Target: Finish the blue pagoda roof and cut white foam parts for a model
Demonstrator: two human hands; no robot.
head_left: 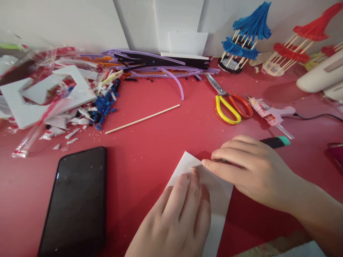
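My right hand (249,171) is closed around a craft knife (276,142) with a black and teal handle. Its thin blade reaches left over a white board (214,200) lying at an angle on the table. My left hand (179,217) bears down on the board with bent fingers, its thumb hidden. A tiny pale tip (192,168) shows at the left fingertips, right by the blade's end; whatever lies under those fingers is covered.
A black phone (75,200) lies left, a wooden stick (142,119) beyond. Scissors (227,103) and a pink glue gun (272,112) lie right. Foam scraps (80,85) and purple pipe cleaners (171,73) line the back, near blue (241,43) and red (292,53) stick models.
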